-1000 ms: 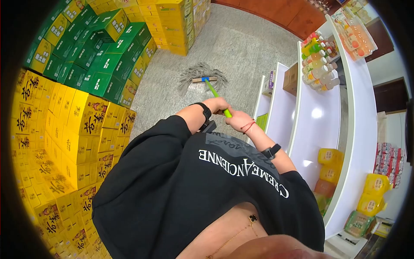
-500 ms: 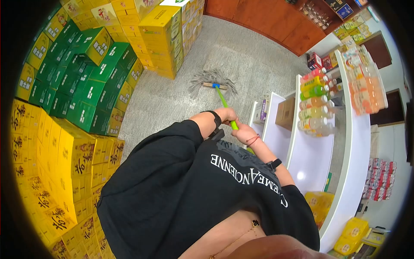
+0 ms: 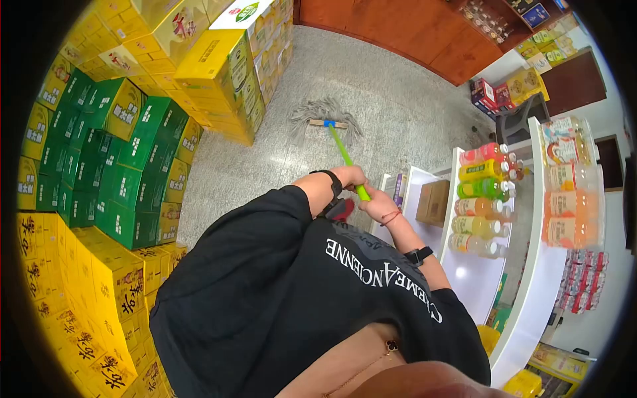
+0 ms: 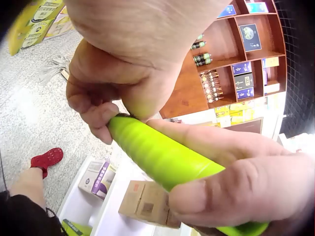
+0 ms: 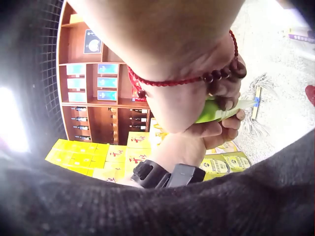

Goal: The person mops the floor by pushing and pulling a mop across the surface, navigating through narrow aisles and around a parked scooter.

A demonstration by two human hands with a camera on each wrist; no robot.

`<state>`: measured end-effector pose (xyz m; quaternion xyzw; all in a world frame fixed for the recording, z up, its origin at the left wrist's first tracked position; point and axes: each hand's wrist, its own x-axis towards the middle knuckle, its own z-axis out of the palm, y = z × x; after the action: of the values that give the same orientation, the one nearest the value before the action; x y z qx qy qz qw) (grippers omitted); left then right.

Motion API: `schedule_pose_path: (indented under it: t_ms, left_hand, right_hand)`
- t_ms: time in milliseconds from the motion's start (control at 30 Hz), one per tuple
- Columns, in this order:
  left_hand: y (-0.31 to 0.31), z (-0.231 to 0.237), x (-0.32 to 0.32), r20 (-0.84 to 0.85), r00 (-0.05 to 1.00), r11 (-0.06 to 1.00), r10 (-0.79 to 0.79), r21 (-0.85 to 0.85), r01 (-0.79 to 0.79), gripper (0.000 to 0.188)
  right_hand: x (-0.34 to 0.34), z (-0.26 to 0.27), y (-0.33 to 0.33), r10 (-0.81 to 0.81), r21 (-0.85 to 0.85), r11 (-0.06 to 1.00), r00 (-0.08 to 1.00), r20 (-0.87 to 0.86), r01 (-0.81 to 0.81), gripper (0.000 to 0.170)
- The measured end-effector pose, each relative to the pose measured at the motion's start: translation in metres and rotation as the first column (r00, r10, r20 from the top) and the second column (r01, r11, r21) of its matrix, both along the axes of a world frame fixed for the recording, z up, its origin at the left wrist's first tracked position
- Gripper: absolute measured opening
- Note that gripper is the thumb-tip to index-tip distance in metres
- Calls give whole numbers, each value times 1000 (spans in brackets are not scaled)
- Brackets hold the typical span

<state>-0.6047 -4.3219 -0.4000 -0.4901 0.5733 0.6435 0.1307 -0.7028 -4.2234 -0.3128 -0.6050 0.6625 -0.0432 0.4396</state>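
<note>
A mop with grey strands (image 3: 325,123) lies spread on the speckled floor ahead, its blue clamp (image 3: 330,124) joined to a bright green handle (image 3: 340,146). My left hand (image 3: 350,176) grips the handle ahead of my right. The right hand (image 3: 378,205), red bracelet at its wrist, holds the end nearest my body. In the left wrist view the ribbed green grip (image 4: 157,152) runs between both hands, the right thumb (image 4: 189,199) lying along it. From the right wrist, the mop strands (image 5: 258,128) show beyond the curled fingers.
Stacked yellow cartons (image 3: 99,292) and green cartons (image 3: 133,179) line the left side. White shelving (image 3: 524,318) with bottles (image 3: 481,189) and a brown box (image 3: 432,202) stands close on the right. A wooden counter (image 3: 391,40) crosses the far end. A red shoe (image 4: 47,161) is on the floor.
Cartons have shifted left and down in the head view, and the shelving has moved lower. A red shoe has come into sight below my hands. Both hands keep their hold on the mop.
</note>
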Motion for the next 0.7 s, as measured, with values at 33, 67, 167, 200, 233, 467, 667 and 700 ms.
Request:
schedule_pose_path:
  t_ms: [33,67,167,200,233,467,667,700]
  left_hand:
    - [-18,0,-7,20,999,1000,-29,-6,29,30]
    - [-37,2,-14,40,998,998,-56,-13,57,30]
    - [-98,-25,-40,-68,994,994,86,75,-81,30]
    - [-126,-22,-49,-68,993,994,96,51,-92,30]
    - [-150,-17,-55,-50,988,989,146,-4,-147,30]
    - [-257,1,-93,-46,951,949,305,-66,-308,25]
    - [-324,-2,-111,53,952,953,303,0,-303,24]
    - [-335,-2,-116,67,955,958,288,-8,-288,24]
  right_hand:
    - [-10,-7,-17,24,-19,1000,1000,-1,-24,51]
    - [-20,-13,-36,48,-41,998,999,-4,-48,50]
    - [-53,-34,-103,115,-53,992,993,-18,-116,41]
    - [-65,-34,-133,125,-78,989,992,-18,-127,41]
    - [-73,-32,-161,125,-115,986,992,27,-121,40]
    - [-110,9,-290,230,-107,970,970,84,-220,42]
    - [-125,27,-347,194,-110,975,981,9,-191,39]
    - [-130,24,-358,203,-94,974,979,-17,-204,39]
